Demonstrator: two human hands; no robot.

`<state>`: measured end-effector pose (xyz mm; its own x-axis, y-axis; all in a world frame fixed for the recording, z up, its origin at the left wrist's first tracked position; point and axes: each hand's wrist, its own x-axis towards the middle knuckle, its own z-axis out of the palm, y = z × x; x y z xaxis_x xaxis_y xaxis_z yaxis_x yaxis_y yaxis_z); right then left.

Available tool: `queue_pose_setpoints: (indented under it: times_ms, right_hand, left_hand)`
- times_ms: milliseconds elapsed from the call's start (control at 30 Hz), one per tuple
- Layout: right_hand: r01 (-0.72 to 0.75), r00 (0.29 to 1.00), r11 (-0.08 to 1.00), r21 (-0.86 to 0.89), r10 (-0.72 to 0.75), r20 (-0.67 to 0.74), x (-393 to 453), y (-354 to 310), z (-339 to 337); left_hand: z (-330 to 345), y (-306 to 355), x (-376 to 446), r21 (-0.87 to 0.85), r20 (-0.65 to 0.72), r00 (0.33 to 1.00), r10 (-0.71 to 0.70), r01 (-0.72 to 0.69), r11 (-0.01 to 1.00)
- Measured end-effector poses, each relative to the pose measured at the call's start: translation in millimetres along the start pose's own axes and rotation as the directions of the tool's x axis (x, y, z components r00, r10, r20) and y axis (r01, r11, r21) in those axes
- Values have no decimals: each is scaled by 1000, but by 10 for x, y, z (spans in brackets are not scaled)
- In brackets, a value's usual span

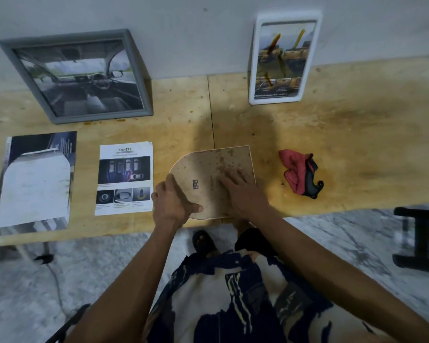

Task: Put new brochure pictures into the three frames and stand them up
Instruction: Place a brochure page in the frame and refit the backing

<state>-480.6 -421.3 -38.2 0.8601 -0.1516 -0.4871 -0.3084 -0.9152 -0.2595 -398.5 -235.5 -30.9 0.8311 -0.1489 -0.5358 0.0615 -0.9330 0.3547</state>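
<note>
Two hands work on the back of an arch-shaped frame lying face down on a wooden desk

Head view: the stained fibreboard frame back [212, 180] lies at the near edge of the desk [344, 134], its rounded end toward the left hand [174, 203], whose grip curls around that curved edge; the right hand [243, 191] presses flat on it, fingers straight. A glossy safety brochure [124, 179] lies just left. A grey frame [81, 76] and a white frame [284, 59] already lean against the wall

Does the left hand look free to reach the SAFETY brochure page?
Probably yes: the SAFETY page lies flat beside the left hand with nothing between, though that hand now grips the arched backing board.
</note>
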Motion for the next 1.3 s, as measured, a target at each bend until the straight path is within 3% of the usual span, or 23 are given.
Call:
queue_pose_setpoints:
  times_ms: [100, 200, 367, 533, 633, 700, 800, 967, 1033, 1133, 1300]
  right_hand:
    - [-69, 989, 991, 113, 83, -120, -117, 70, 106]
    - [-49, 992, 982, 181, 69, -103, -165, 113, 217]
    - [-17, 997, 972, 233, 35, -71, -168, 164, 131]
    - [24, 1000, 984, 179, -26, 9, -199, 211, 46]
    - [100, 994, 990, 98, -95, -62, -228, 198, 11]
    - [219, 951, 973, 68, -197, -239, -275, 151, -18]
    - [360, 798, 933, -18, -318, -512, -329, 54, -22]
    - [360, 683, 930, -76, -318, -658, -341, -88, -78]
    - [337, 624, 938, -76, -284, -728, -371, -164, -182]
    - [305, 547, 950, 73, -112, -830, -396, -288, -403]
    - [301, 586, 832, 467, 225, -778, -338, -373, -678]
  left_hand:
    - [82, -102, -46, -147, -78, 990, -114, 102, 984]
    - [184, -203, -25, -257, -78, 979, -188, 163, 953]
    - [25, -16, -136, -562, -38, 953, -302, 229, 795]
    - [-96, 79, -175, -692, -59, 947, -315, 189, 697]
    - [-277, 108, -144, -740, -35, 947, -319, 190, 645]
    - [-411, 138, -105, -791, 23, 944, -328, 218, 572]
    - [-617, 189, -58, -829, 111, 955, -276, 242, 505]
    - [-900, 297, -97, -905, 143, 972, -186, 205, 374]
    - [-991, 351, -141, -935, 127, 986, -106, 155, 319]
    - [-1080, 394, -172, -955, 50, 999, 9, 45, 293]
    - [-972, 271, -141, -907, 6, 999, -49, 26, 419]
